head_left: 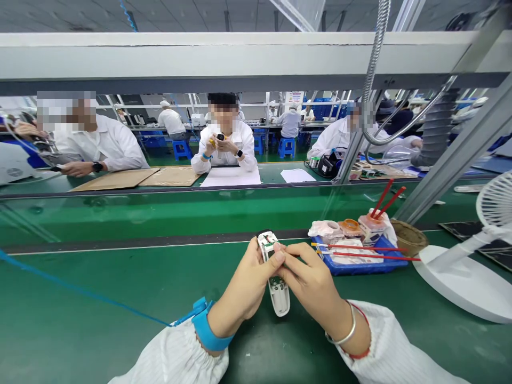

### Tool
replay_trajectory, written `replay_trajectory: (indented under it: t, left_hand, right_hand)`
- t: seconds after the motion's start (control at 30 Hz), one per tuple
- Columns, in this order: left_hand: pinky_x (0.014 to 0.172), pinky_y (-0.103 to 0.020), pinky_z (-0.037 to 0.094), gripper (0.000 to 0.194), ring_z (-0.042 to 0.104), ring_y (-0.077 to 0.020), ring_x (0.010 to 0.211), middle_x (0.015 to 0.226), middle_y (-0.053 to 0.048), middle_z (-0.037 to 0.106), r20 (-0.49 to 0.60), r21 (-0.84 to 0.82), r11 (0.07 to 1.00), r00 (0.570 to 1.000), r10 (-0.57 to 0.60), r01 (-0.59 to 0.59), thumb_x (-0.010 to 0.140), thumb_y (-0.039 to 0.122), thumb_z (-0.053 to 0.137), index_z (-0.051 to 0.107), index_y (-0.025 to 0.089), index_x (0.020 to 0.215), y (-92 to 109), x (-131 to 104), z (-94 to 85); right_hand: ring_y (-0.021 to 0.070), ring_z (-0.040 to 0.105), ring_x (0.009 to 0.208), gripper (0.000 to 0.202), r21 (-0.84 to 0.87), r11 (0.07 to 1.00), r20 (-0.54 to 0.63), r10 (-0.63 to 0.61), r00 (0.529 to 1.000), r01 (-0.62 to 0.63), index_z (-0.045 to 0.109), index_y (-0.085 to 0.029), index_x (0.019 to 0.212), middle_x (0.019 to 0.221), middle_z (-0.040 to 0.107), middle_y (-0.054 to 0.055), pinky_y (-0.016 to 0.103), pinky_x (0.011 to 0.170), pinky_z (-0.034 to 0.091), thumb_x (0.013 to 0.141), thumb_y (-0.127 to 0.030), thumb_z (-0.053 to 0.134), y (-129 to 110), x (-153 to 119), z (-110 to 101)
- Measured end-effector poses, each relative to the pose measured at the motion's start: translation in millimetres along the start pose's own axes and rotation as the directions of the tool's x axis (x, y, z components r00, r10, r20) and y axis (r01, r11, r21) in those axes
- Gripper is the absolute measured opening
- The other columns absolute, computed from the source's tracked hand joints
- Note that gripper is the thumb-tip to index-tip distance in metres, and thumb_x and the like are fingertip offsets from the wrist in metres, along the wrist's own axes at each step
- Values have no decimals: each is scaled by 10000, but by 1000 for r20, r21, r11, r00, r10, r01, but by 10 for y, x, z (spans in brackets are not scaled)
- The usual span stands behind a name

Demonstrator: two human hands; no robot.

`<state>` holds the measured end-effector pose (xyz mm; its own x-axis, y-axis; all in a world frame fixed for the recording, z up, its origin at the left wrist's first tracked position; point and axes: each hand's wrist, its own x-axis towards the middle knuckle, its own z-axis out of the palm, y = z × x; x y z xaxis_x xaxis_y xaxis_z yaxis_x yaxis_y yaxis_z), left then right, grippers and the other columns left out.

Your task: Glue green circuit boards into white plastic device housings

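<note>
A slim white plastic device housing [280, 300] with a green circuit board showing inside is held above the green bench, tilted with its dark-tipped end away from me. My left hand [250, 277] grips it from the left side, its thumb lying across the middle. My right hand [310, 272] meets it from the right, with thumb and fingertips pinched together at the board. Whether a small part sits between those right fingertips is hidden. Round my left wrist is a blue strap [212, 328] with a cord running off to the left.
To the right stands a blue tray [362, 266] with bottles, wipes and red-handled brushes [372, 256]. Beside it are a brown bowl [410, 237] and a white fan [464, 282]. A metal post [452, 149] slants up at right. Co-workers in white sit across the bench.
</note>
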<state>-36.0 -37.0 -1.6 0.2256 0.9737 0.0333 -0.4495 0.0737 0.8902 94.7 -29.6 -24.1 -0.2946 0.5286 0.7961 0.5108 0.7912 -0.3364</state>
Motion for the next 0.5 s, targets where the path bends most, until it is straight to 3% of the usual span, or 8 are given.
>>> replay_trajectory:
  t: [0.13, 0.23, 0.37, 0.43, 0.5]
  left_hand:
    - [760, -273, 436, 226, 579, -157, 825, 877, -45, 634, -68, -3, 996, 994, 84, -84, 773, 311, 655, 574, 163, 924, -63, 61, -23]
    - [802, -311, 444, 216, 602, -186, 861, 896, -68, 659, -78, -23, 995, 993, 94, -96, 779, 322, 644, 589, 155, 905, -57, 76, -10]
    - [771, -322, 481, 225, 622, -179, 811, 886, -66, 667, -154, -58, 997, 987, 47, -57, 771, 325, 652, 587, 151, 897, -34, 61, 13]
    - [751, -316, 489, 233, 626, -176, 782, 859, -70, 669, -174, -42, 998, 984, 44, -52, 778, 339, 642, 585, 145, 893, -31, 51, 8]
    - [720, -301, 492, 255, 630, -178, 767, 847, -77, 671, -184, -10, 999, 982, 48, -51, 779, 360, 637, 589, 143, 903, -31, 45, -10]
  right_hand:
    - [198, 559, 851, 438, 31, 999, -30, 24, 999, -23, 437, -234, 1285, 966, 618, 63, 369, 732, 511, 873, -116, 525, 35, -13, 44]
    - [198, 557, 853, 419, 94, 987, -100, 136, 986, -127, 433, -234, 1241, 967, 584, 61, 364, 728, 515, 851, -139, 553, 40, -54, 98]
    - [208, 534, 907, 411, 207, 932, -155, 331, 931, -296, 442, -204, 1188, 1061, 466, 102, 355, 698, 541, 814, -240, 608, 18, -138, 207]
    - [216, 547, 962, 418, 363, 837, -48, 457, 888, -411, 416, -197, 1202, 1117, 462, 123, 341, 696, 556, 834, -315, 577, -18, -175, 267]
    - [212, 609, 895, 405, 518, 648, 200, 543, 816, -558, 396, -192, 1199, 1076, 531, 126, 312, 605, 568, 874, -410, 494, -75, -199, 320]
